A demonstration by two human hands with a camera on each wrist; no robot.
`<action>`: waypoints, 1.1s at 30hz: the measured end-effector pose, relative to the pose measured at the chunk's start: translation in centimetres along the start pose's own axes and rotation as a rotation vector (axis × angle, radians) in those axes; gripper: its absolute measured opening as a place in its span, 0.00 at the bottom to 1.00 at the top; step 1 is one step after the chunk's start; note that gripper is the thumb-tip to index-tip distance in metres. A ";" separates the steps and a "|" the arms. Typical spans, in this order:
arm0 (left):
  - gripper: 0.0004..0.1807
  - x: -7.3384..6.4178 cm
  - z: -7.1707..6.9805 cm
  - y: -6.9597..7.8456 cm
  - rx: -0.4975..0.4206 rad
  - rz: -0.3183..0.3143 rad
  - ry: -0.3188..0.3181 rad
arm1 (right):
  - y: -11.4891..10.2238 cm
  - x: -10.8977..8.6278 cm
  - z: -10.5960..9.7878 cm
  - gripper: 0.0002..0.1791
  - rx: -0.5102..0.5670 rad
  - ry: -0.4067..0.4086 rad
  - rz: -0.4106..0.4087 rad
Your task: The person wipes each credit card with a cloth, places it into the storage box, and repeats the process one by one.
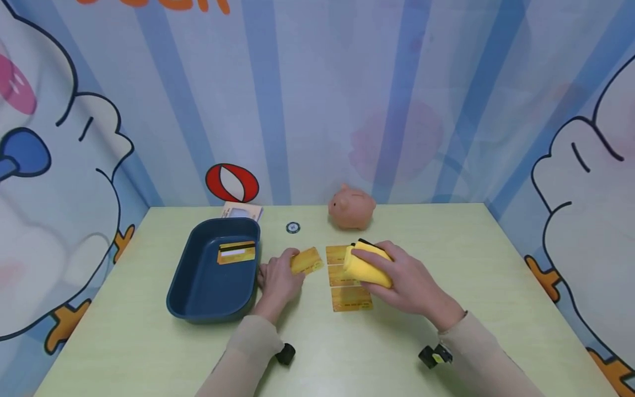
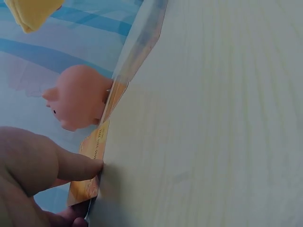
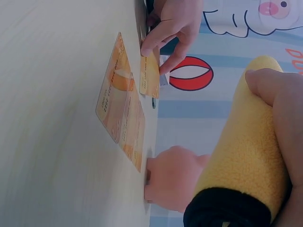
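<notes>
My left hand [image 1: 281,280] pinches a gold bank card [image 1: 307,261] between thumb and fingers, low over the table, just right of the blue tray. In the right wrist view that card [image 3: 150,75] shows its printed face. My right hand [image 1: 409,275] grips a rolled yellow cloth [image 1: 364,266] with a black edge; in the right wrist view the fuzzy yellow cloth [image 3: 246,151] fills the palm. Below it, a column of three gold cards [image 1: 352,299] lies flat on the table, the upper ones partly hidden behind the cloth and hand.
The blue tray [image 1: 198,314] at the left contains another gold card [image 1: 236,253] with its black stripe up. A pink piggy bank [image 1: 352,208] stands at the back, with a round chip [image 1: 293,227] to its left. Behind the tray lies a pale booklet-like item [image 1: 243,210].
</notes>
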State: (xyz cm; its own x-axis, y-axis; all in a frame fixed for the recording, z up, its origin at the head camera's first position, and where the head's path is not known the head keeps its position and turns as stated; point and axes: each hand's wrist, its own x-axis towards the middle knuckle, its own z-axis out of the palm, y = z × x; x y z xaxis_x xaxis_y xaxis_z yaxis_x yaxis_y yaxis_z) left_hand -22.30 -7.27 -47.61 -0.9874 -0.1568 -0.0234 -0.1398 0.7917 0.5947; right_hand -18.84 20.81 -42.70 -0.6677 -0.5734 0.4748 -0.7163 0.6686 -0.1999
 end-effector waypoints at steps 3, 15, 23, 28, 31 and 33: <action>0.29 -0.1 -0.3 -0.1 -0.013 0.026 -0.006 | 0.0 0.1 0.0 0.37 0.003 0.005 -0.006; 0.31 -0.6 -2.8 0.2 -0.344 0.120 -0.073 | -0.5 1.4 0.3 0.37 0.036 0.021 -0.025; 0.32 -1.9 -3.9 1.9 -0.475 0.178 -0.229 | -1.8 3.8 0.5 0.38 0.036 0.010 -0.075; 0.35 -2.6 -4.2 2.5 -0.586 0.233 -0.344 | -2.5 4.9 0.9 0.36 0.039 0.002 -0.125; 0.36 -2.9 -4.5 2.5 -0.687 0.260 -0.413 | -2.7 5.2 1.0 0.36 0.040 -0.012 -0.145; 0.36 -3.0 -4.7 2.4 -0.756 0.268 -0.456 | -2.8 5.2 1.0 0.36 0.032 -0.021 -0.159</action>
State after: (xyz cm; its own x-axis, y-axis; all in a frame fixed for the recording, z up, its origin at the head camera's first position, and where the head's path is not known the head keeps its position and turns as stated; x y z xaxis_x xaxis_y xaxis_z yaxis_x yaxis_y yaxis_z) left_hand -19.34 -7.66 -42.32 -0.9360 0.3509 -0.0283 0.0252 0.1470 0.9888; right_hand -20.52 15.50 -40.58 -0.5496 -0.6803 0.4849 -0.8188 0.5539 -0.1509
